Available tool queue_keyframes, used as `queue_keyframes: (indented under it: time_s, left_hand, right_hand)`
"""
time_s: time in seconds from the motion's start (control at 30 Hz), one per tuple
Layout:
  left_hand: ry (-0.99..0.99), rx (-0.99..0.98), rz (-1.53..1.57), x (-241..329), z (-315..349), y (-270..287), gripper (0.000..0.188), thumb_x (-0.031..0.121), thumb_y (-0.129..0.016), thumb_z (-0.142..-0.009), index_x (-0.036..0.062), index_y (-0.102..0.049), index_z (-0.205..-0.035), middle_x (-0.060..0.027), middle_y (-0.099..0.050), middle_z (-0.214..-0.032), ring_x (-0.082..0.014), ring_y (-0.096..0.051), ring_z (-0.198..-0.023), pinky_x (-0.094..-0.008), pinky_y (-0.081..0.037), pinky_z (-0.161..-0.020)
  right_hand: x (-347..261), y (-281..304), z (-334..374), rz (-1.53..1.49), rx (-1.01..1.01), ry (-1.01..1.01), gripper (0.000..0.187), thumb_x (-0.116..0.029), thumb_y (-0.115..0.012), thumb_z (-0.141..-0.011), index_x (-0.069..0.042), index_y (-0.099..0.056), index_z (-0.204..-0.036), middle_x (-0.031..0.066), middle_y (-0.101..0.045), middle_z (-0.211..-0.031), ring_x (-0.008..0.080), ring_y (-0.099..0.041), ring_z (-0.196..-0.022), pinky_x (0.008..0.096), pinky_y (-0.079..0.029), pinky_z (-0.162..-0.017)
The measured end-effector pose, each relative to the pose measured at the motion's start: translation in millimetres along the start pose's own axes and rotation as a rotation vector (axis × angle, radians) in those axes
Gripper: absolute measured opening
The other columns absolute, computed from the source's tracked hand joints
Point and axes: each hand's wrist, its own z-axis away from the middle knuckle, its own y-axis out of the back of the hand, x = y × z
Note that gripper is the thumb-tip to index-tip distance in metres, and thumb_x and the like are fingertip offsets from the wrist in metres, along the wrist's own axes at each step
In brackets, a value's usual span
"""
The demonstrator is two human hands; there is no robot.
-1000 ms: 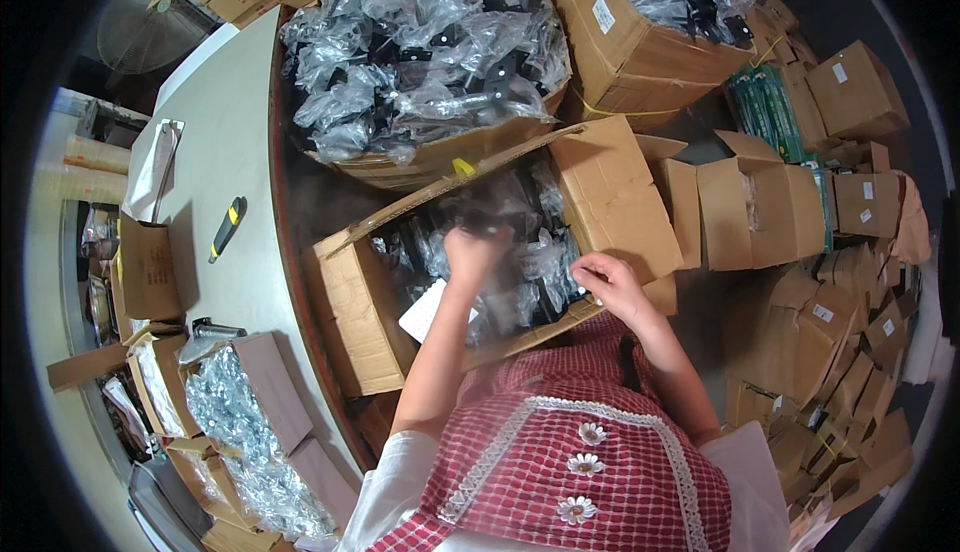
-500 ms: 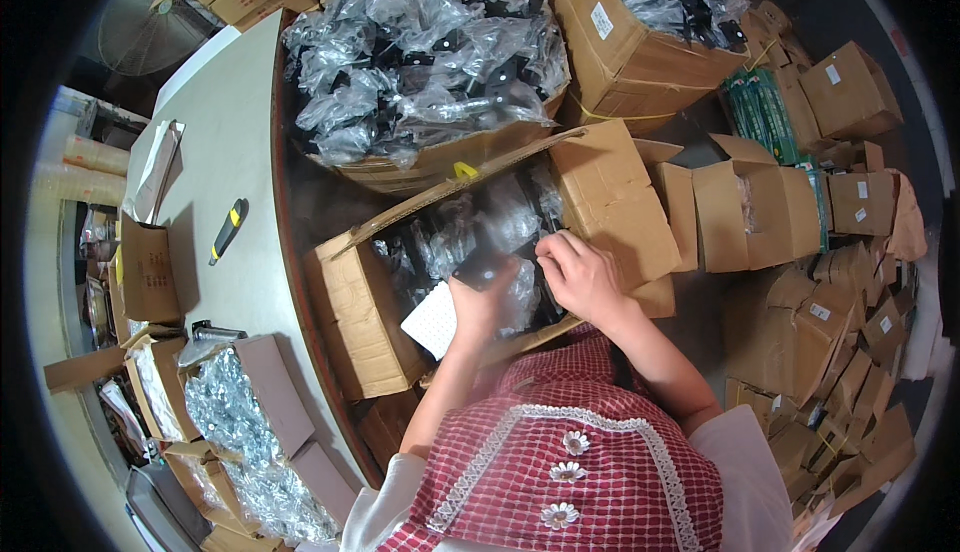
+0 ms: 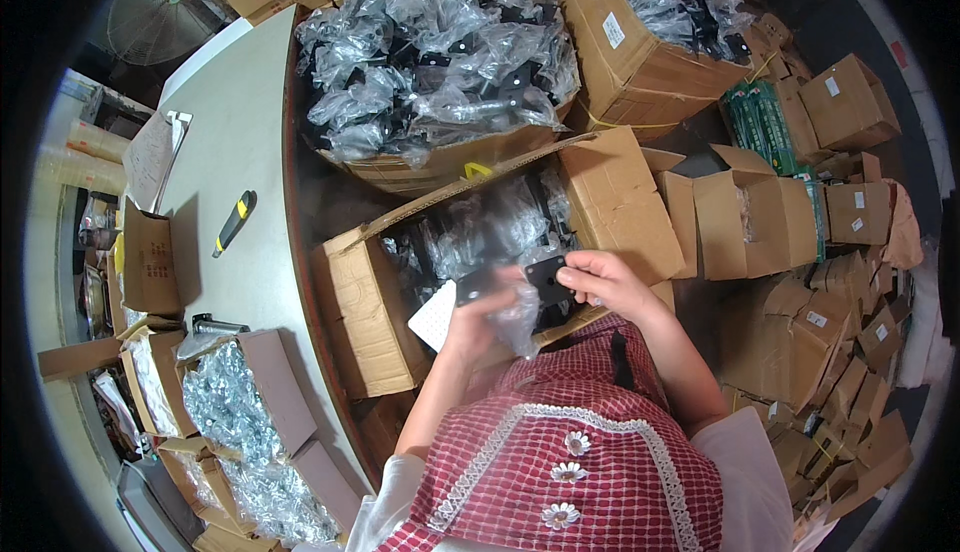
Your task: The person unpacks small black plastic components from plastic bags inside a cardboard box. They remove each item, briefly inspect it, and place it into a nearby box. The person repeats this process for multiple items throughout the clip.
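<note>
My right hand (image 3: pixel 612 285) pinches a black flat metal plate with holes (image 3: pixel 546 280), held over the near side of an open cardboard box (image 3: pixel 372 327). My left hand (image 3: pixel 476 320), blurred, is closed around another black part, partly wrapped in a clear plastic bag (image 3: pixel 516 324) that hangs between my hands. Beside the left wrist lies a white sheet with small dots (image 3: pixel 433 319). Inside the box, below both hands, are several black parts in clear bags (image 3: pixel 480 227). A small yellow piece (image 3: pixel 478 170) sits at the box's far edge.
A large carton heaped with bagged black parts (image 3: pixel 440 72) stands behind, another carton (image 3: pixel 625 62) to its right. On the grey table (image 3: pixel 215 162) at left lies a yellow-black utility knife (image 3: pixel 235 224). Boxes of bagged metal pieces (image 3: pixel 230 392) stand nearer; stacked cartons (image 3: pixel 790 327) fill the right.
My right hand has come up out of the box, now showing a black plate in its fingers. The left hand stays nearby with its bagged part. The whole view has shifted slightly.
</note>
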Motion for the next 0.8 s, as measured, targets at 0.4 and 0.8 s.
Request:
queue_keyframes:
  time_s: [0.4,0.8]
  left_hand:
    - [-0.344,-0.196,-1.031,30,22,-15,0.047,0.002,-0.074,-0.078,0.0050,-0.069,-0.124,-0.0080,-0.069,-0.126,-0.0216,-0.062,-0.118,-0.0351,-0.049,-0.100]
    - [0.064,0.186,-0.479,-63,7,27,0.040,0.000,-0.080,-0.081,0.0024,-0.062,-0.117,-0.0048,-0.068,-0.103,-0.0170,-0.067,-0.090,-0.0309,-0.055,-0.078]
  right_hand:
    - [3,9,19,-0.485,0.052,-0.104,0.012,-0.016,-0.066,-0.098,-0.008,-0.062,-0.089,-0.0073,-0.054,-0.076,-0.0009,-0.048,-0.057,0.0157,-0.033,-0.049]
    - [88,25,-98,0.654,0.214,-0.029,0.034,-0.039,-0.065,-0.095,-0.005,-0.071,-0.095,0.0172,-0.072,-0.090,0.0324,-0.071,-0.084,0.0439,-0.054,-0.074]
